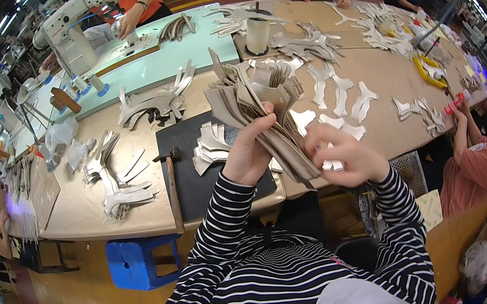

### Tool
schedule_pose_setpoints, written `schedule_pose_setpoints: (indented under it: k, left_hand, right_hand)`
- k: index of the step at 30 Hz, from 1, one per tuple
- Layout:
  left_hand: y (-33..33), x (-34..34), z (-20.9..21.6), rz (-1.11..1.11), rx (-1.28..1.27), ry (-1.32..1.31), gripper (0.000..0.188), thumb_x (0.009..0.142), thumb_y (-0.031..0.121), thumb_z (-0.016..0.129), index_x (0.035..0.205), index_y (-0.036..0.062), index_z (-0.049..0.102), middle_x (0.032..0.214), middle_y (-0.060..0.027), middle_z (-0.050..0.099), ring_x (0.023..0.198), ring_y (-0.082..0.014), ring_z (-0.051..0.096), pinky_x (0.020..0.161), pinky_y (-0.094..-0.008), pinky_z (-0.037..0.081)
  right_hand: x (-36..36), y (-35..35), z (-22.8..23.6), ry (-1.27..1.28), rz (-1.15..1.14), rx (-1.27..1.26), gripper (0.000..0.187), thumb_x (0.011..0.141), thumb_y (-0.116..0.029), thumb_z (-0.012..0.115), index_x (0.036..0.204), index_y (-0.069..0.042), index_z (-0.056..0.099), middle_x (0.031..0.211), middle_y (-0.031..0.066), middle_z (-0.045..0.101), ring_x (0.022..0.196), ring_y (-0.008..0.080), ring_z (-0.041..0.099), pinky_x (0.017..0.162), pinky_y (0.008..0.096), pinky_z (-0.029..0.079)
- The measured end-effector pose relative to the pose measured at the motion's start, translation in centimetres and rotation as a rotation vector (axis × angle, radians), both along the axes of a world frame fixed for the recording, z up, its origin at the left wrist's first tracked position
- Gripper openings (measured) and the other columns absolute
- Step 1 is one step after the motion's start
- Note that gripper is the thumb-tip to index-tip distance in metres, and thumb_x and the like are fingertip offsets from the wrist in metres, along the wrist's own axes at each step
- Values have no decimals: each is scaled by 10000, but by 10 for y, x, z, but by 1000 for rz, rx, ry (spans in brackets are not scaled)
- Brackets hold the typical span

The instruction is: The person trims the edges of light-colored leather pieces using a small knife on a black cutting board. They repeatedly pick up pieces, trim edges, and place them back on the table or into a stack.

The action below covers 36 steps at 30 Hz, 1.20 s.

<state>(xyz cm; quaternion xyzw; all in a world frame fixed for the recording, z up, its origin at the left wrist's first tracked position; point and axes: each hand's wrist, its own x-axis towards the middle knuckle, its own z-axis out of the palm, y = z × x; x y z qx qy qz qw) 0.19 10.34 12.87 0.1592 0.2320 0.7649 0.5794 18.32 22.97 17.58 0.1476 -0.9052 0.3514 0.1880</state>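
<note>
Brown table [383, 64] below; left hand [250, 154] clamped on a stack [287, 144], right hand [350, 156] beside it, grip unclear; any writing illegible.

The tan counter [389, 134] carries 1 black mat [195, 192]; 1 hammer [174, 192] along the mat's left edge; white pieces [343, 91] right.

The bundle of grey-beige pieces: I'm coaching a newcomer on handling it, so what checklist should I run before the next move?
1. Bundle held by the left hand: ok.
2. Right hand touching the bundle: cannot tell; its fingers blur beside the lower end.
3. Bundle's upper ends evened up: not ok; they fan out.
4. Hammer apart from both hands: ok; it lies along the black mat's left edge.
5. Black mat bare: not ok; pale pieces lie on it.
</note>
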Motion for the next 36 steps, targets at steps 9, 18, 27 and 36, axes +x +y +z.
schedule_pose_setpoints:
  k: [9,18,27,36]
  left_hand:
    - [3,6,5,131,-54,64,239,890,115,676,1111,114,585,1000,33,586,936,-97,574,844,-289,477]
    - [15,3,-14,300,-45,-10,312,924,236,702,1182,109,581,1086,9,607,980,-113,574,861,-309,479]
    - [17,33,-28,466,-89,80,379,883,147,748,1196,49,557,1108,-31,604,959,-124,586,805,-274,503]
    - [-2,6,-35,132,-182,381,287,839,12,690,1114,17,609,1032,-30,649,947,-130,621,818,-269,503]
  right_hand:
    - [16,-39,-15,-12,82,387,101,748,-102,715,767,-65,623,787,30,512,716,196,537,751,344,431]
    - [8,-65,-32,93,-13,517,183,747,-93,696,929,-111,709,783,5,518,654,159,509,609,297,426]
    - [9,-44,-25,74,-340,23,230,807,-137,769,1035,-117,750,771,16,466,653,135,476,554,267,411]
    - [11,12,30,-201,-316,-120,138,746,-26,668,876,-29,714,828,34,508,648,115,465,570,250,374]
